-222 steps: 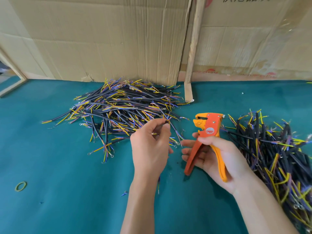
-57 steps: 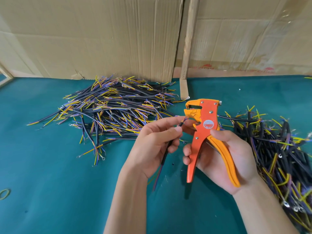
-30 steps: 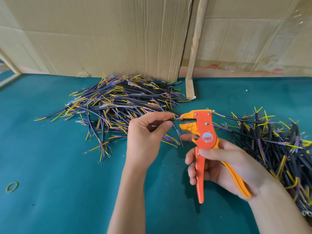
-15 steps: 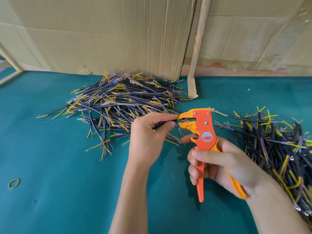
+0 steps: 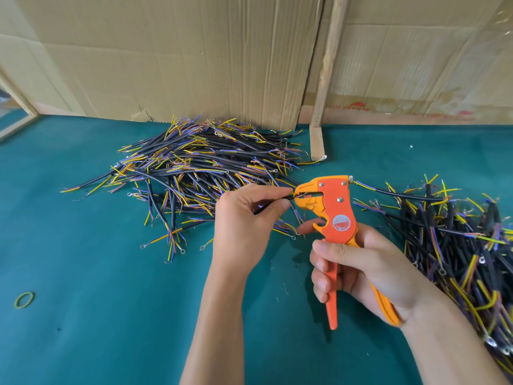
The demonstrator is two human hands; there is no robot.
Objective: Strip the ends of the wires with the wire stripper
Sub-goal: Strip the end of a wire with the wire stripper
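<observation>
Feeding wire (image 5: 273,202) pinched in my left hand (image 5: 244,220) into stripper (image 5: 330,215) mouth | right hand (image 5: 358,270) tightened on handles | strip imminent

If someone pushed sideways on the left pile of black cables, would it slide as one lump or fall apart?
The left cable pile would probably spread rather than move as one: the pieces lie loose and criss-crossed, with nothing visibly binding them. Single cables look fairly stiff, lying mostly straight, so they might slide or roll on the green table cover. Splayed coloured ends could snag neighbours and drag a few along.

no legible text (wire stripper (image 5: 330,218) sticker too blurred).
</observation>
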